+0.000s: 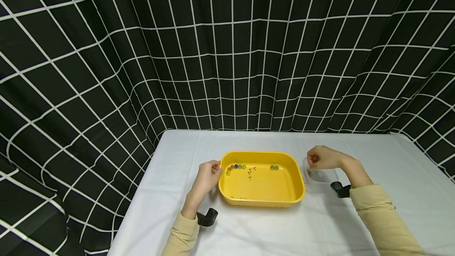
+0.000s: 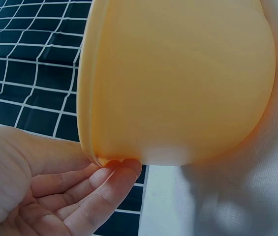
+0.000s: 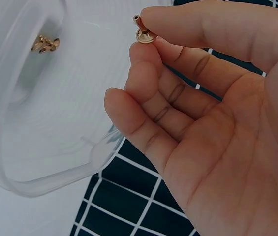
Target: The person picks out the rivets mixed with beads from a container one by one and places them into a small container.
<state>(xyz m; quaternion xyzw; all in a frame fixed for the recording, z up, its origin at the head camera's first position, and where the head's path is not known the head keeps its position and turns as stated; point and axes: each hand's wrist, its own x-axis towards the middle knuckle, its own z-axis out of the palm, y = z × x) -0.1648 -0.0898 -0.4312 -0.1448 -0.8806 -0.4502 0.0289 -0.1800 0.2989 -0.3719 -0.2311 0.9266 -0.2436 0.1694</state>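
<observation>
A yellow plastic basin [image 1: 264, 189] sits on the white table; at its left end my left hand [image 1: 207, 177] pinches the rim between thumb and fingers, as the left wrist view shows. Off to the basin's right, my right hand [image 1: 324, 157] is over a clear plastic container [image 3: 45, 184]. In the right wrist view its thumb and index finger pinch a small brass-coloured rivet [image 3: 145, 34] with a round flat head and a hollow stem. Several more brass rivets [image 3: 45, 44] lie heaped inside the clear container.
Within the basin, several glass marbles [image 1: 236, 166] line the back left, two more marbles [image 1: 274, 168] sit at the back right, and several brass rivets [image 1: 250, 173] lie between. A black curtain [image 1: 241, 58] with a white grid hangs behind the white-covered table [image 1: 256, 232].
</observation>
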